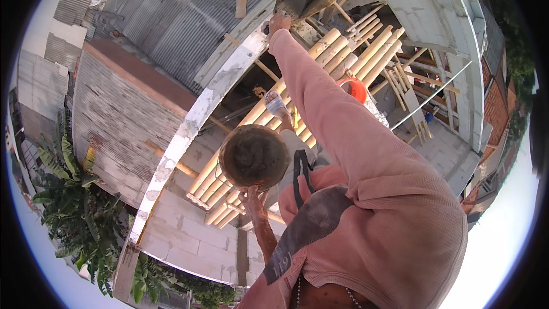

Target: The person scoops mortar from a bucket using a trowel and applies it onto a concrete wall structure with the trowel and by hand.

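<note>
Head view: left hand [253,199] holds up round mortar-filled pan [254,156], undelivered; right hand [279,22] grips white concrete wall top [226,80].

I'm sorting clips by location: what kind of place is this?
Probably an open-air building site: bamboo scaffold poles, an unfinished block wall, and a round pan of grey mortar held from below by one hand.

Building site: block walls [189,240], bamboo scaffolding [343,51]

The bowl [254,156] sits left of the raised sleeve [343,131], over the bamboo poles [320,63]. The wall [194,120] runs left of the poles; the bucket [355,87] lies right.
</note>
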The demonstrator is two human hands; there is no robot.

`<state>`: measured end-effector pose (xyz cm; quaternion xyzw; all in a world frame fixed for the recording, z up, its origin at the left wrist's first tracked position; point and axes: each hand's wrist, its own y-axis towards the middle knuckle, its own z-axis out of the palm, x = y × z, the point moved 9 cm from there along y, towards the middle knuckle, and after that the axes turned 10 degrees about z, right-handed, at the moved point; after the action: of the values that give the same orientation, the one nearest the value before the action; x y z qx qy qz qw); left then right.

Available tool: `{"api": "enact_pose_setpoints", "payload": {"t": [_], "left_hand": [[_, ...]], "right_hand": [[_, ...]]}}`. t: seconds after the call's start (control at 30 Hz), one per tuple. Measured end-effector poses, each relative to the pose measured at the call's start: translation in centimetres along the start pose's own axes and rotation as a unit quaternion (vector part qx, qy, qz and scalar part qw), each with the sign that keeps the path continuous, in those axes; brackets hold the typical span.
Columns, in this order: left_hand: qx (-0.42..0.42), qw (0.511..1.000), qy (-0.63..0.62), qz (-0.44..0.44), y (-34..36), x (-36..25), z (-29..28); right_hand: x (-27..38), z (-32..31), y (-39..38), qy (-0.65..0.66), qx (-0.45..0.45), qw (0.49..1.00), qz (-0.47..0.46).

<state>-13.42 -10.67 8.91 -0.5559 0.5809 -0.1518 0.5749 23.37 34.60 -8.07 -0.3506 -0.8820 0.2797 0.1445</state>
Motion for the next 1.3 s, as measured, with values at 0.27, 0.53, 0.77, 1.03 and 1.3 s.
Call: {"api": "enact_pose_setpoints", "payload": {"t": [0.27,0.53,0.77,1.03,1.3], "left_hand": [[-0.019,0.999,-0.024,0.02,1.2,0.2,-1.8],[0.008,0.999,-0.016,0.037,1.9,-1.6,0.6],[0.022,0.999,0.002,0.041,1.3,-1.8,1.8],[0.036,0.998,0.028,0.036,0.7,-1.3,2.8],[0.039,0.998,0.031,0.027,0.2,-1.4,2.8]], "right_hand": [[-2.8,6.9,-16.5,0.714,0.222,0.652,0.125],[-14.6,7.3,-10.6,0.458,0.149,0.875,0.035],[-17.1,2.9,-5.9,0.465,0.125,0.876,0.026],[-13.3,2.0,-7.2,0.786,0.333,0.517,0.064],[-9.5,3.7,-10.9,0.729,0.172,0.651,0.123]]}}
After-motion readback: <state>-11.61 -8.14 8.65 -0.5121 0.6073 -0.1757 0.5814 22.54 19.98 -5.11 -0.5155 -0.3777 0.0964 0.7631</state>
